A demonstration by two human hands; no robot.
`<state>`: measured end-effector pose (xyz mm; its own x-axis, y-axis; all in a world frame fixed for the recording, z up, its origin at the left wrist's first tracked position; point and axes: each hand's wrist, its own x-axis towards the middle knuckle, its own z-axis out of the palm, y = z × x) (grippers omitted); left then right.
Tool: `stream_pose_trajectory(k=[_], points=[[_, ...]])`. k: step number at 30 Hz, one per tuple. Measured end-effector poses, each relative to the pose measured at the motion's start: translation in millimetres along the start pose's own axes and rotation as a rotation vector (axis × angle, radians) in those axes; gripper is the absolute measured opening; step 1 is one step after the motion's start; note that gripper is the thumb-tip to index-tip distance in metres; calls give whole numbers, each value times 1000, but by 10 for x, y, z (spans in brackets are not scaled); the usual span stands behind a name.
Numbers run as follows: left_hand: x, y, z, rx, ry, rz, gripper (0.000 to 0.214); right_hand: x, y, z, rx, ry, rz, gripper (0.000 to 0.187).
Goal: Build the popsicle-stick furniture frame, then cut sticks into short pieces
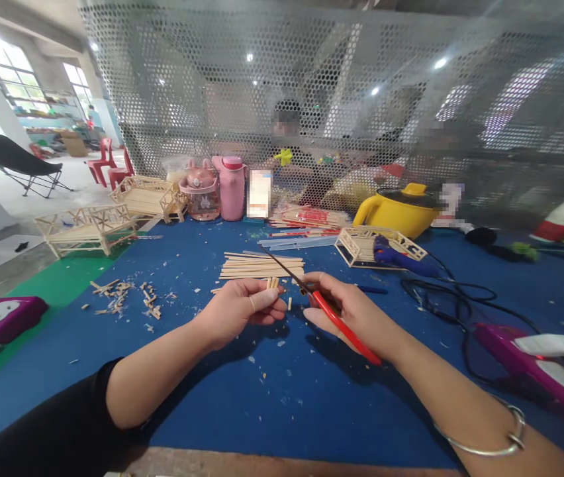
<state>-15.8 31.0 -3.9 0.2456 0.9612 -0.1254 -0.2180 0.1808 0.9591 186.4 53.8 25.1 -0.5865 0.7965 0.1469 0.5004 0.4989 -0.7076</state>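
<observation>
My left hand [242, 306] pinches a few short pieces of wooden stick [273, 283] between thumb and fingers, above the blue mat. In my right hand [349, 308] is a pair of scissors [344, 324] with red handles, its dark blades pointing up and left past the left hand's fingertips. One short cut piece [290, 303] shows between the two hands. Just beyond them lies a row of long thin wooden sticks [257, 266]. Small cut-offs and chips [113, 296] are scattered left of my left hand.
Small wooden stick frames stand at the left [83, 232] and right [356, 248]; a blue glue gun [404, 258] rests against the right one, with its black cable nearby. Pink bottles [233, 189], packed sticks [309, 216] and a yellow pot [401, 212] line the perforated metal screen [222, 86].
</observation>
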Motion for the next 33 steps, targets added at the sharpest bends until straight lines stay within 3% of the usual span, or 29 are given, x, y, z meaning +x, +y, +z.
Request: stream_pose_trajectory(k=[10,15,18,21,26,29,33], points=[[-16,-14,25,-26,-54,-18,33,-20,-71,5,29,-48,-1,40],[-1,-1,30,-18,35,13,34,-50,-145,21,-131,14,-94,42],[33,-11,-2,24,136,-60,30,-48,-145,44,-126,66,-94,41],[59,-36,-68,367,178,-116,28,-26,-114,52,-114,119,-51,40],[51,-63,-89,1242,171,247,30,9,-67,39,-120,208,-27,36],[41,-72,-49,1421,154,292,30,15,-47,41,-110,240,-47,35],[39,-76,-61,1381,144,273,34,23,-17,53,-110,253,-36,36]])
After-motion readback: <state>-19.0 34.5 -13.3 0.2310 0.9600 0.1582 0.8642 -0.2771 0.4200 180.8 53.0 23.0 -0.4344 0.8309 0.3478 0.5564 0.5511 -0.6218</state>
